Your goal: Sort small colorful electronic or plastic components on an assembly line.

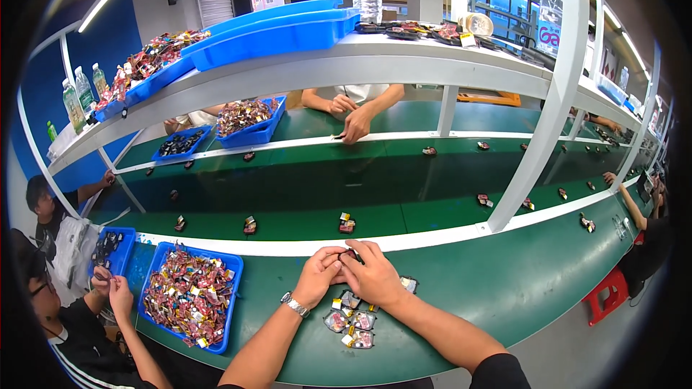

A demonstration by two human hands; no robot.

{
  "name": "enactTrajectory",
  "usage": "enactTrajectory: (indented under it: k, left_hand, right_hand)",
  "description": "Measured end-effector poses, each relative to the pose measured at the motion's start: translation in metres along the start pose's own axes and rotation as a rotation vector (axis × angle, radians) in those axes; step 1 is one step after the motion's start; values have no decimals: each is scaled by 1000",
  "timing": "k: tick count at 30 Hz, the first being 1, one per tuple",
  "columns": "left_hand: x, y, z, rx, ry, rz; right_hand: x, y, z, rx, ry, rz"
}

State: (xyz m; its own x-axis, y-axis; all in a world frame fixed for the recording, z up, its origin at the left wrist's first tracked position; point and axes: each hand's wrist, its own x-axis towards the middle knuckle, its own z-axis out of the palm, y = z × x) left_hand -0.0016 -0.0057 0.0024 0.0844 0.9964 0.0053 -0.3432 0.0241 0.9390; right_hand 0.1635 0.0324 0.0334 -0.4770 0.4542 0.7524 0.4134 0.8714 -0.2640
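Observation:
My left hand [319,278] and my right hand [373,276] meet over the green bench, fingers closed around one small dark part with a reddish face [350,254]. Most of that part is hidden by my fingers, so I cannot tell its exact kind. A watch circles my left wrist. Just below my hands, several small black-rimmed housings with yellow-and-white pieces [351,320] lie in a loose cluster, one of them partly under my right forearm. To the left stands a blue tray [237,284] heaped with small red, white and yellow electronic pieces.
Beyond a white rail [303,247], a dark green conveyor [310,202] carries spaced-out small assemblies [347,223]. A white post [530,137] rises right of my hands. Overhead, a shelf holds blue trays [274,36] and bottles. Co-workers sit at left, across and at right, near a red stool [605,295].

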Motion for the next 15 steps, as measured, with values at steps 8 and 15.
enactTrajectory:
  k: [8, 15]
  left_hand:
    - [-2, 8, 6, -111, 89, 38]
    - [0, 4, -5, -62, 87, 36]
  right_hand:
    - [25, 76, 14, -7, 33, 272]
    - [33, 115, 22, -261, -74, 481]
